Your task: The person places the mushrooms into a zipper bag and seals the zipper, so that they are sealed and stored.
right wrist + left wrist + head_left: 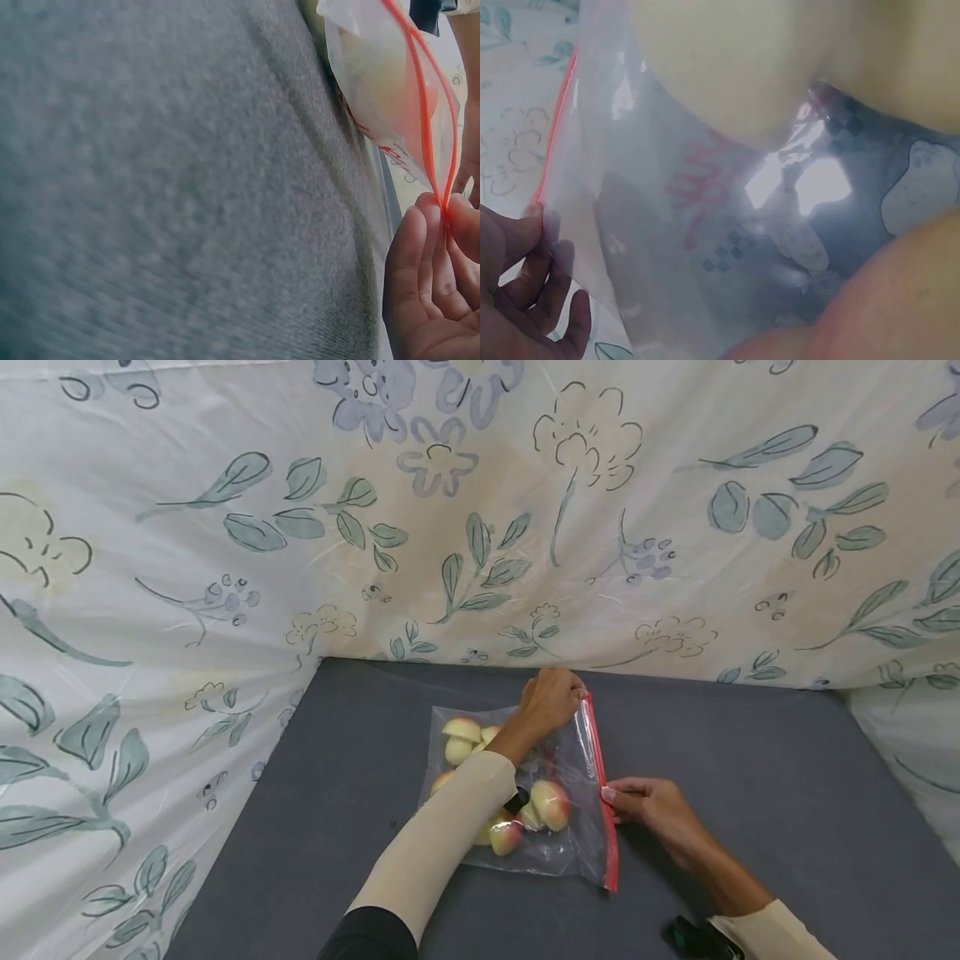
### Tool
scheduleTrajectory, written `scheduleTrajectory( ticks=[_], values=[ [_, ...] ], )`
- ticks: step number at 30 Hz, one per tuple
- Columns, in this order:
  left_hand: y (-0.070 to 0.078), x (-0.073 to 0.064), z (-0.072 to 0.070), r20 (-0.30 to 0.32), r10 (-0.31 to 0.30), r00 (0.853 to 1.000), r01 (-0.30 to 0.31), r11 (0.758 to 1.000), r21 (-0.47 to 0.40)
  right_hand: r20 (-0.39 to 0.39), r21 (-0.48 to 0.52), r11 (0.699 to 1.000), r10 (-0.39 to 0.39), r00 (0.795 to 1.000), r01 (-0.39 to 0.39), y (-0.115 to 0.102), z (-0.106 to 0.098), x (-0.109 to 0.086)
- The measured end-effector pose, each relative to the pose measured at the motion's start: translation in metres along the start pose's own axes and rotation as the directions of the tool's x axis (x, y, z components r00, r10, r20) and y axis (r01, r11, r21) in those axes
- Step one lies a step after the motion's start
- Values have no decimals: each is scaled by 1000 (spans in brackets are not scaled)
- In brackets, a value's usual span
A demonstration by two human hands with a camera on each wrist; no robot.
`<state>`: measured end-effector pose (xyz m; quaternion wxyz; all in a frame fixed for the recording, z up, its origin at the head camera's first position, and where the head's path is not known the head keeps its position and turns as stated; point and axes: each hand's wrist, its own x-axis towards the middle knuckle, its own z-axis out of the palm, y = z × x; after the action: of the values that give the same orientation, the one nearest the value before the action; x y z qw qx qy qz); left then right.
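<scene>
A clear zip bag (pixel 555 856) with a red zip strip (pixel 611 852) lies on the dark table, its strip on the right side. Inside are several pale yellow and red rounded pieces, like cut fruit (pixel 551 804). My left hand (pixel 551 697) reaches across the bag and pinches the strip's far end; the left wrist view shows thumb and fingertips at that corner. Partway along the strip, my right hand (pixel 656 810) pinches it between thumb and fingers. Beyond those fingertips, two red zip lines (pixel 424 112) bow apart in the right wrist view. My left forearm hides part of the contents.
The dark grey table (pixel 750 760) extends around the bag. Behind it and at the sides hangs a white cloth (pixel 480 602) with printed leaves and flowers. A small black device (pixel 701 939) sits at my right wrist, near the front edge of the view.
</scene>
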<state>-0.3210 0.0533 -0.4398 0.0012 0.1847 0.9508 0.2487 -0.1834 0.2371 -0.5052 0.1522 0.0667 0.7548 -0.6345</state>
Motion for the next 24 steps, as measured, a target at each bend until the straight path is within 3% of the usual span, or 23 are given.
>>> scheduleTrajectory(
  ticks=[24],
  values=[
    [-4,1,-2,-25,14,1000,-15,1000,-2,51,-8,998,60,997,-60,8,7,-30]
  ],
)
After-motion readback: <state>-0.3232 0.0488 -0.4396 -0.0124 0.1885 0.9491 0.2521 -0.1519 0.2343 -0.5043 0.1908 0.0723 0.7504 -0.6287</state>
